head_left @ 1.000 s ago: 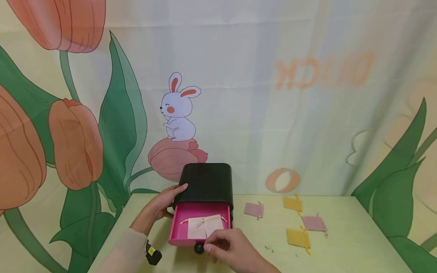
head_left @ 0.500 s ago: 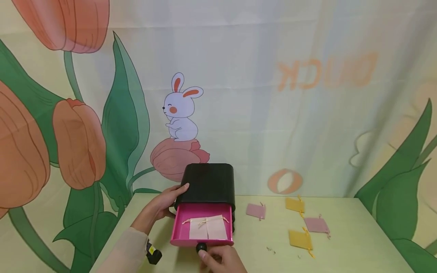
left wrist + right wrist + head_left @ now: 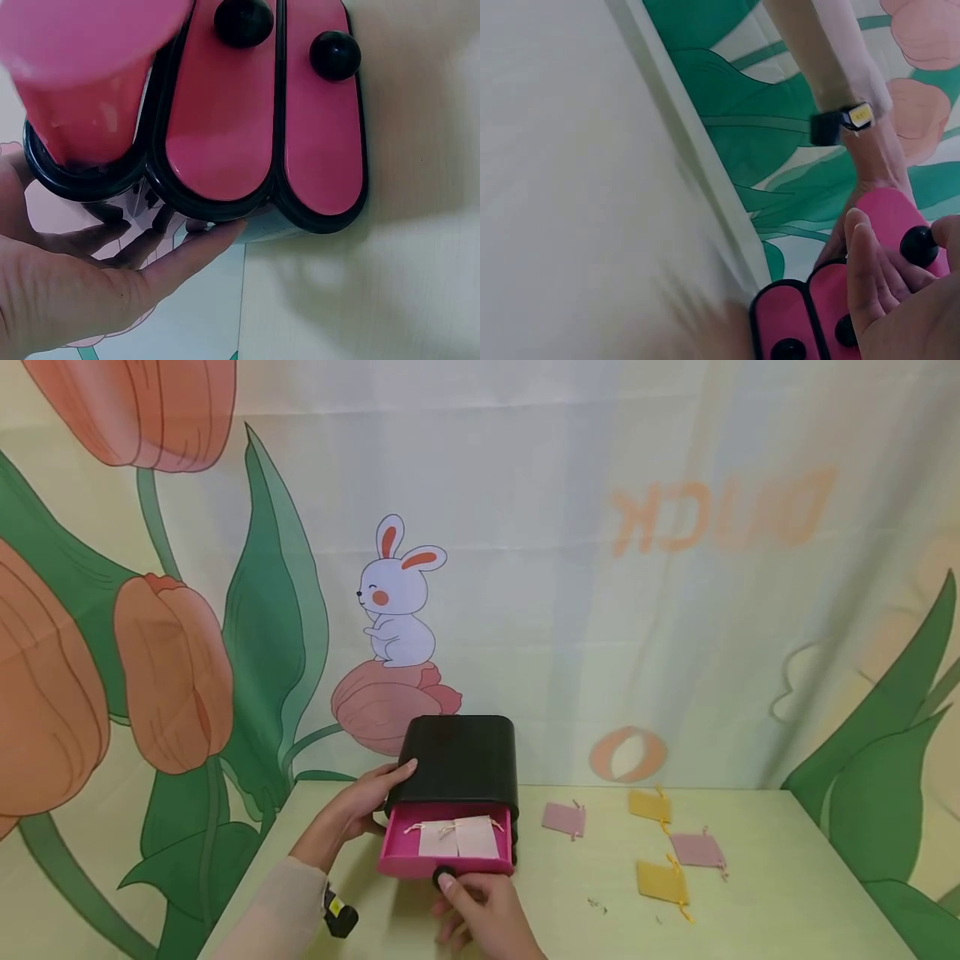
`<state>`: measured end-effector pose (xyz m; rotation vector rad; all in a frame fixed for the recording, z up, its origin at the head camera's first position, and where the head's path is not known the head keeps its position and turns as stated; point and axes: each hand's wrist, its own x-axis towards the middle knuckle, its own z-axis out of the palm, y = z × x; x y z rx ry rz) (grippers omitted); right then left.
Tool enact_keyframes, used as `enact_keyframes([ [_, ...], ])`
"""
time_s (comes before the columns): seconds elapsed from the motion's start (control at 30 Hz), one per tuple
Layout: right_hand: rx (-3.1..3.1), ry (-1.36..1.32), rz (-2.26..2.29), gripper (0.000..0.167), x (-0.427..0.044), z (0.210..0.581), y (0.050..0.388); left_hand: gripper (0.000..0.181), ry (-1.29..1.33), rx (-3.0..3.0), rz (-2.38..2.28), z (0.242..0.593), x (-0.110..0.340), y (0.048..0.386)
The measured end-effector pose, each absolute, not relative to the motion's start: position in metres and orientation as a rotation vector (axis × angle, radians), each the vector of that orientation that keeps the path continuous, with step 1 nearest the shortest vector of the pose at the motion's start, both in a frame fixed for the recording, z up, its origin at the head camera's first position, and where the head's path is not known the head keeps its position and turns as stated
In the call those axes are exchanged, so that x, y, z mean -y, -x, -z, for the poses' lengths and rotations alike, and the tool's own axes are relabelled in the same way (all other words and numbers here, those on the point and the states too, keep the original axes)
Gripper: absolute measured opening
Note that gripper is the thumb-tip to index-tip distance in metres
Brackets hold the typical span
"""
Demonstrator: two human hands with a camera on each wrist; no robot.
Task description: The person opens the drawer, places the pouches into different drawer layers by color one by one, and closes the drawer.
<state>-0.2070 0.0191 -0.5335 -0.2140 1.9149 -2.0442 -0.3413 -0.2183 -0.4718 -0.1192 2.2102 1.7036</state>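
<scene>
A black drawer box (image 3: 457, 760) stands on the table with its top pink drawer (image 3: 405, 867) partly pulled out. Two cream drawstring pouches (image 3: 476, 837) lie side by side in that drawer. My left hand (image 3: 356, 806) grips the box's left side, thumb on the top edge; the left wrist view shows fingers spread along its side. My right hand (image 3: 487, 906) has its thumb against the drawer's round black knob (image 3: 917, 246). Its other fingers stand off the knob, below it in the head view. Two lower pink drawers (image 3: 221, 112) appear closed in the left wrist view.
To the right of the box lie two mauve pouches (image 3: 564, 819) and two yellow pouches (image 3: 662, 882) on the pale table (image 3: 787, 893). Some tiny objects (image 3: 597, 906), too small to identify, lie nearer me. A printed curtain (image 3: 540, 568) hangs behind.
My right hand has moved left and its thumb has come onto the knob. The drawer has slid partway inward with the cream pouches in it. My left hand stays on the box.
</scene>
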Motion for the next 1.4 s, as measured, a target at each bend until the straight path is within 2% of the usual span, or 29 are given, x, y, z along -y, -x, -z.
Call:
enact_keyframes([
  [0.27, -1.956, 0.224, 2.112, 0.043, -0.014, 0.532, 0.233, 0.095, 0.128, -2.183, -1.708, 0.474, 0.217, 0.342],
  [0.8, -2.065, 0.291, 2.098, 0.052, -0.016, 0.526, 0.270, 0.096, 0.099, -2.182, -1.710, 0.472, 0.217, 0.344],
  [1.2, -2.141, 0.290, 2.000, 0.048, -0.022, 0.543, 0.262, 0.100, 0.114, -2.183, -1.701, 0.473, 0.218, 0.344],
  [1.4, -2.193, 0.204, 1.928, 0.046, -0.022, 0.562, 0.259, 0.101, 0.113, -2.178, -1.693, 0.472, 0.221, 0.343],
])
